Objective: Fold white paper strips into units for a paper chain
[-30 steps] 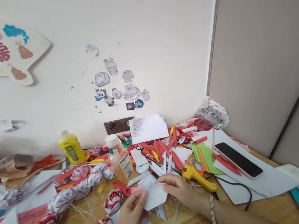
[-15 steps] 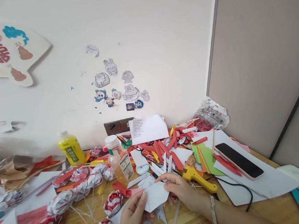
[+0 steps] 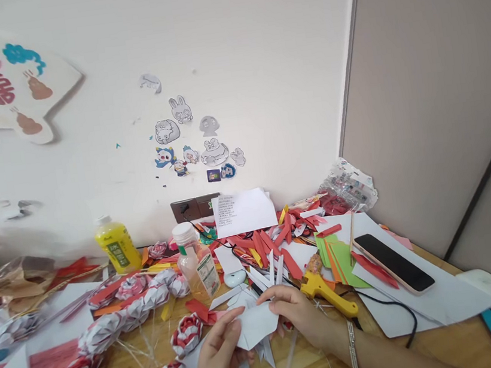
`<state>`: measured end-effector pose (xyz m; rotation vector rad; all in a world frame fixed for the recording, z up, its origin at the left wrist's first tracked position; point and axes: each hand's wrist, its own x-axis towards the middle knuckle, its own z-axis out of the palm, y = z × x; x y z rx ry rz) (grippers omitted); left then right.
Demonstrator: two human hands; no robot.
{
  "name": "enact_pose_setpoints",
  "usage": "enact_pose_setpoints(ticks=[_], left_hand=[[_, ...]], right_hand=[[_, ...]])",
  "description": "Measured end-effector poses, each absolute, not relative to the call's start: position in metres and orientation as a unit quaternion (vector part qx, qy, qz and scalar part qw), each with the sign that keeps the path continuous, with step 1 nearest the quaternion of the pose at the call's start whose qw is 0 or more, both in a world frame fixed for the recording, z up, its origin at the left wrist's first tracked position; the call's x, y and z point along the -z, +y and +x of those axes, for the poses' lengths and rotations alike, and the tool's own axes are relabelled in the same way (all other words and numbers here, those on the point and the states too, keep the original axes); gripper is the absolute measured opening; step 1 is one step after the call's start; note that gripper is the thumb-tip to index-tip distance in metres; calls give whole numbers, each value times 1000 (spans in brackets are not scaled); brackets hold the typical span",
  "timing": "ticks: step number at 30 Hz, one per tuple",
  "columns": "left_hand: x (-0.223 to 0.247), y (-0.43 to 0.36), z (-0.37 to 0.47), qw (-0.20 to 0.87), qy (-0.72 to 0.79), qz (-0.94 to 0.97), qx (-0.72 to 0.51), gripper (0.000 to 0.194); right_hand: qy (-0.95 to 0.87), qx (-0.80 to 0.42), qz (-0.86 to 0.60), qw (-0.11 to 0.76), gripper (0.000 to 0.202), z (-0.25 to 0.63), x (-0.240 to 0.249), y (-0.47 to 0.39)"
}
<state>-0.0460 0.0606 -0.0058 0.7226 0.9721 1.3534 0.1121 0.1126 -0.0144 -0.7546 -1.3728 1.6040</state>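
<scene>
A small white piece of paper (image 3: 258,325) is held up between both hands over the wooden table. My left hand (image 3: 222,353) pinches its left edge, thumb on top and the other fingers partly beneath. At its upper right corner, my right hand (image 3: 296,313) grips the paper with thumb and bent fingers; a silvery bracelet circles that wrist. Folded white paper strips (image 3: 265,353) lie below and behind the held piece. Just right of my right hand rests a yellow glue gun (image 3: 326,294).
Red-and-white paper rolls (image 3: 187,335) lie at left, near a clear bottle (image 3: 196,266) and a yellow bottle (image 3: 118,246). Folded red strips (image 3: 265,248) pile up at the back. On the right are a phone (image 3: 394,262), green paper (image 3: 341,262) and a black cable (image 3: 394,304).
The fingers of my left hand have shifted slightly on the paper's left edge, with the index finger lifted a little higher. My right hand keeps its grip nearly unchanged.
</scene>
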Motion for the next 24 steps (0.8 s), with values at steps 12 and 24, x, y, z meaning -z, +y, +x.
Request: enact_pose_setpoints(ticks=[12, 24], left_hand=[[9, 65, -46, 584, 453, 350, -576, 25], [7, 61, -43, 444, 570, 494, -484, 27]], right_hand=[[-587, -595, -321, 446, 16, 113, 11, 109], [-748, -371, -353, 421, 12, 113, 7, 105]])
